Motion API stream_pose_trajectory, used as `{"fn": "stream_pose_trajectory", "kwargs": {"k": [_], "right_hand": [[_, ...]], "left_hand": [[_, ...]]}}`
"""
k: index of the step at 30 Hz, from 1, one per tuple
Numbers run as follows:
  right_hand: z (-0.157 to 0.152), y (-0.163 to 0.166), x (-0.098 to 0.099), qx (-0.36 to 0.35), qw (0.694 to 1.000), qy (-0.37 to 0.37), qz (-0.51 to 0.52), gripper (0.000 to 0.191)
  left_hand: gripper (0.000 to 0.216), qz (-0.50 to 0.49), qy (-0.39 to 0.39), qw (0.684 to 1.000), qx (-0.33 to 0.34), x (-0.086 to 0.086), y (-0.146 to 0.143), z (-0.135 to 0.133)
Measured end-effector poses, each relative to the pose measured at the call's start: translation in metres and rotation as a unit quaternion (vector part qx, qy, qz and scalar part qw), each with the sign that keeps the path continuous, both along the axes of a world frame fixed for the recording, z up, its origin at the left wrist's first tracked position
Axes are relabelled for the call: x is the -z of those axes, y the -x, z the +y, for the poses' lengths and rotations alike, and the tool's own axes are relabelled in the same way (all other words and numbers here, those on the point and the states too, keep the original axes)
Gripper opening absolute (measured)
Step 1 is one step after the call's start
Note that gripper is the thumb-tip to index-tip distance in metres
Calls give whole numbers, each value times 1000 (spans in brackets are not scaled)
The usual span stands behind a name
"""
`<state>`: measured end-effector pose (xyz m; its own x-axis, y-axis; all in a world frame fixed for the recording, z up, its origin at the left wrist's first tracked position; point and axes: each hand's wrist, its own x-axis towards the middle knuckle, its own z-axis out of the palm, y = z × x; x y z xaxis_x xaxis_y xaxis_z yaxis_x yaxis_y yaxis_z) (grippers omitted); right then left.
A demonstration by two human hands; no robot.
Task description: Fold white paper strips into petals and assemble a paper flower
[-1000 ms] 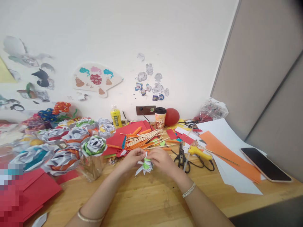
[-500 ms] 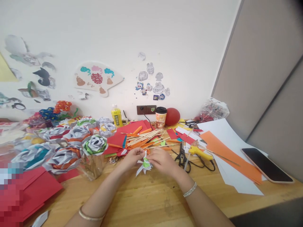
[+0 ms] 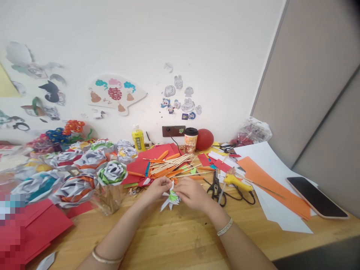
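Between my hands, just above the wooden table, is a small folded paper flower (image 3: 172, 198) in white and green, its pointed petals spreading downward. My left hand (image 3: 159, 188) pinches it from the left, thumb and fingers near its top. From the right, my right hand (image 3: 192, 192) closes its fingers on the same flower. The fingers hide part of the folds. Just beyond the hands lie a heap of thin wooden sticks (image 3: 171, 165) and orange paper strips. Black scissors (image 3: 216, 189) and a yellow glue gun (image 3: 237, 182) lie right of my right hand.
Several finished paper flowers (image 3: 112, 172) crowd the left side, some standing in a clear cup (image 3: 107, 200). Red paper (image 3: 46, 228) lies at front left. A yellow bottle (image 3: 138, 138), a paper coffee cup (image 3: 191, 141) and a red balloon (image 3: 205, 139) stand by the wall. A phone (image 3: 317, 197) rests at right.
Both hands stay in nearly the same place. The paper flower has turned slightly between the fingers, showing more of its green middle.
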<state>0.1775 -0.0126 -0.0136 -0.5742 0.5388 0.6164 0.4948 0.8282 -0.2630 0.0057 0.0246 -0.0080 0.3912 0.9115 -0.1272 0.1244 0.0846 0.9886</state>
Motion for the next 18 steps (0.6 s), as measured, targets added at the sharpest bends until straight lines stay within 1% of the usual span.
{"fn": "stream_pose_trajectory", "kwargs": {"k": [4, 9, 12, 15, 16, 18], "right_hand": [[-4, 2, -1, 26, 999, 21, -6, 18], [-5, 4, 0, 8, 1000, 25, 10, 13], [-6, 4, -1, 19, 999, 30, 18, 16], [-6, 6, -2, 46, 997, 38, 39, 26], [-6, 6, -1, 46, 997, 35, 47, 27], [-5, 6, 0, 37, 997, 24, 60, 23]], "left_hand": [[27, 16, -25, 1000, -4, -1, 0, -1], [27, -4, -27, 1000, 7, 3, 2, 3], [31, -21, -47, 999, 9, 4, 3, 7], [32, -39, -51, 998, 1, 4, 3, 8], [32, -44, -52, 998, -6, 3, 3, 8], [34, -52, -62, 997, -20, 3, 3, 8]]}}
